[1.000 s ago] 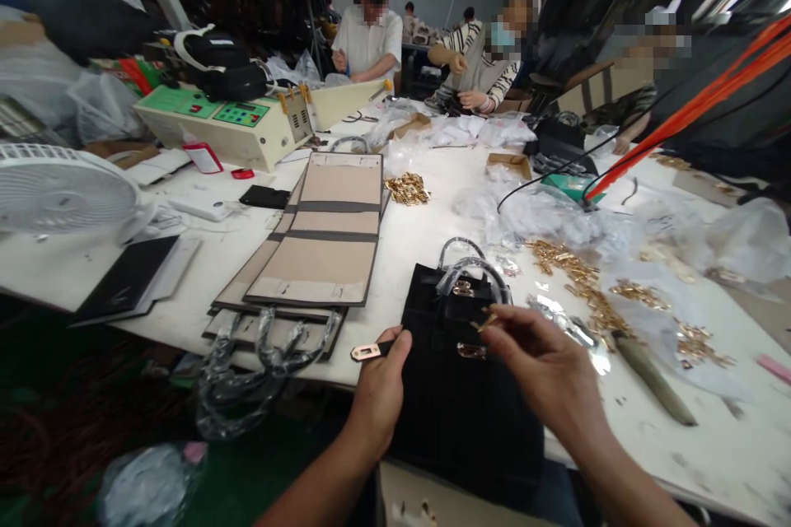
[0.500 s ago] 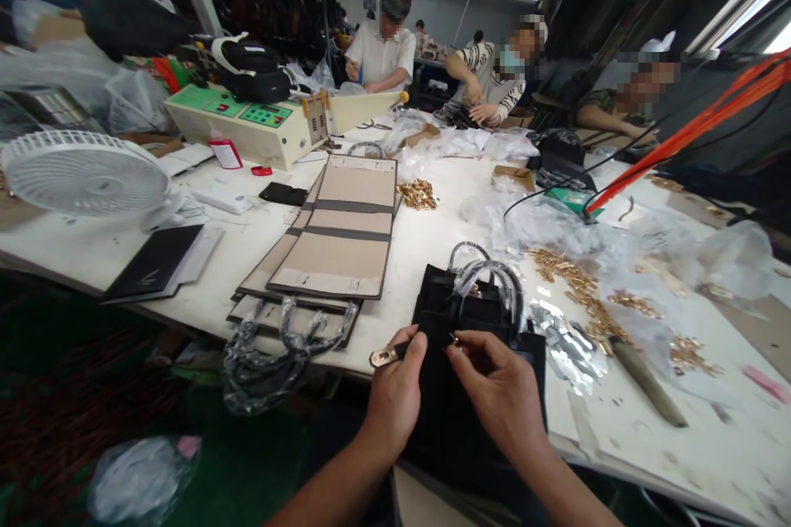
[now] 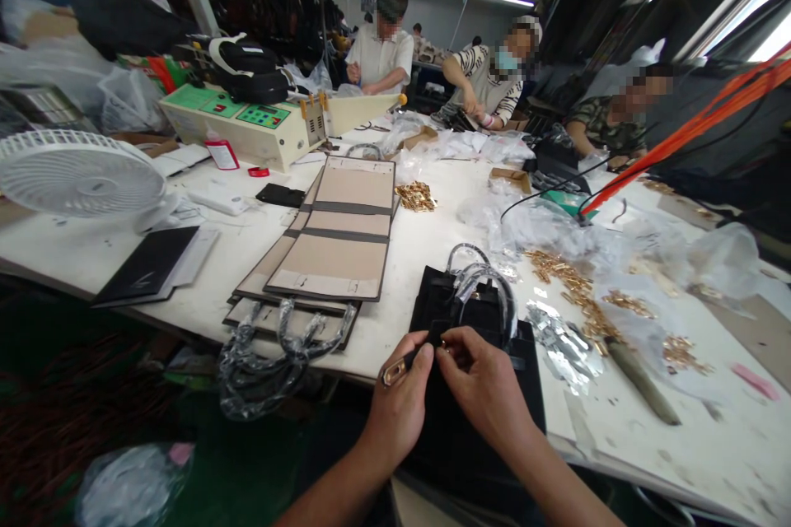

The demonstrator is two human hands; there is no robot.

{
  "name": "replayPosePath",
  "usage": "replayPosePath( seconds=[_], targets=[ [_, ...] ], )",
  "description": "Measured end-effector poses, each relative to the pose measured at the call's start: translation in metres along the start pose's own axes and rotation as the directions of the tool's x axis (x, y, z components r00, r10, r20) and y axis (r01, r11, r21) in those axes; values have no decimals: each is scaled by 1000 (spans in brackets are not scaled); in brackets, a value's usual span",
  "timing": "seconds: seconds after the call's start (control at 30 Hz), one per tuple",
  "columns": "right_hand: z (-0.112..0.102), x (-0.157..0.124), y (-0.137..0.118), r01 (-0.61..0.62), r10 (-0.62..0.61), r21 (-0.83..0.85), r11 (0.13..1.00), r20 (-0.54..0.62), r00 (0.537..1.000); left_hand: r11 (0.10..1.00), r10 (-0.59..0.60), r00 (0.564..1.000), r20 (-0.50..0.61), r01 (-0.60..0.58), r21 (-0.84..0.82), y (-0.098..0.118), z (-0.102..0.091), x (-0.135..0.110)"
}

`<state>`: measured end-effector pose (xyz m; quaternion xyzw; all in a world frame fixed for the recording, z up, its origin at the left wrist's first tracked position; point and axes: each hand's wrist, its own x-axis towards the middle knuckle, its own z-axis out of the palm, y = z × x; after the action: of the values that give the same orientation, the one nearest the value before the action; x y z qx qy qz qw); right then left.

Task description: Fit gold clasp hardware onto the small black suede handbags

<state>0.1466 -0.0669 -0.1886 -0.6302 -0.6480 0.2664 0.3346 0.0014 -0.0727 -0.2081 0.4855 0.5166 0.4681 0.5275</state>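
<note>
Black handbag (image 3: 448, 432) lies before us at the front edge of the white table (image 3: 404, 288), its lower part reaching past the edge towards us. Our left hand (image 3: 400, 387) is clamped on a dark strap whose end carries a gold plate (image 3: 394, 372). Our right hand (image 3: 482, 375) pinches a small gold-coloured piece (image 3: 443, 343), too small for us to make out, and the fingertips of both hands meet over the bag, hiding much of its front. Two plastic-wrapped handles (image 3: 510, 305) arch up just beyond our fingers.

To our right, silver plates (image 3: 562, 346) lie close beside the bag, with scattered gold fittings (image 3: 578, 292), a greenish-grey rod (image 3: 643, 383) and crumpled clear plastic (image 3: 544, 222) beyond. An orange bundle (image 3: 680, 136) slants down to the table, crossing our view of that far side.

On our left, stacked beige panels (image 3: 334, 263) take up the space, and wrapped loops (image 3: 263, 370) hang over the edge below them. Farther left we see a black folder (image 3: 148, 263), a white fan (image 3: 86, 173) and a green-topped machine (image 3: 247, 132). Three co-workers sit across the table.
</note>
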Motion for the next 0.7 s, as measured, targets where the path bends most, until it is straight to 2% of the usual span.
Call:
replayPosePath(
  seconds=[0.1,0.2,0.27,0.37,0.5,0.6,0.7],
  targets=[
    [-9,2,-1,51,-45,-45,998,112,993,1000,-18,1000,-3,18,25,-2,-2,1],
    [-15,3,-1,53,-58,36,998,153,987,997,-45,999,-28,47,58,-2,-3,3],
    [-14,5,1,-19,-2,161,987,132,991,996,-48,998,-35,50,70,0,-2,5],
    [-7,10,2,-162,126,341,926,124,984,996,-40,999,-25,42,75,4,0,7],
    [0,17,2,-239,188,419,876,160,969,993,-78,994,-80,84,78,3,1,12],
    [-6,20,3,-229,160,451,863,186,969,987,-124,984,-128,136,87,-5,-3,27],
    [-30,27,18,-141,97,450,882,120,988,975,-64,996,-64,76,209,-14,-6,49]
  ],
)
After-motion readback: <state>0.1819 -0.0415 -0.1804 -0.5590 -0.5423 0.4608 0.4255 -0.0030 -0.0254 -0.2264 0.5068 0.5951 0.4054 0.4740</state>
